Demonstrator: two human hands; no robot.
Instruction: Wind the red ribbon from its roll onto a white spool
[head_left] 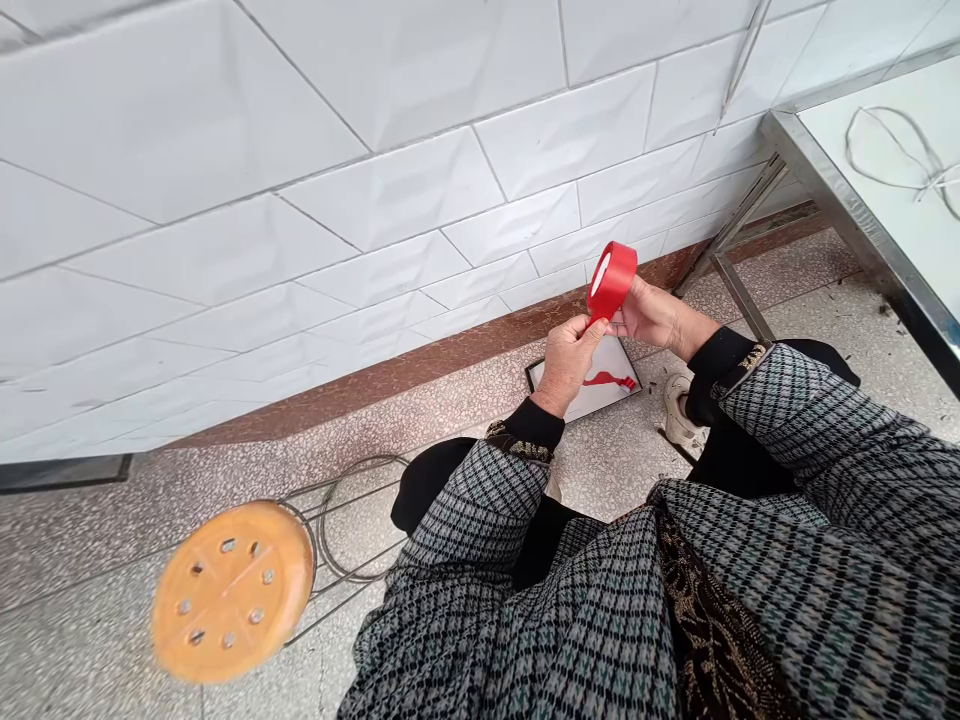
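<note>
A roll of red ribbon is held up in front of me, its pale core turned to the left. My right hand is closed on the roll from behind and below, some of its fingers hidden. At the bottom of the roll, my left hand pinches the ribbon between thumb and fingers. The two hands almost meet there. Below them on the floor lies a white board or shallow tray with a dark edge. A wavy red strip rests on it, bunched at its right end.
An orange round stool seat with holes and thin metal legs stands at lower left. To the right is a metal-framed table with a loop of white cord on top. A white tiled wall runs along the front.
</note>
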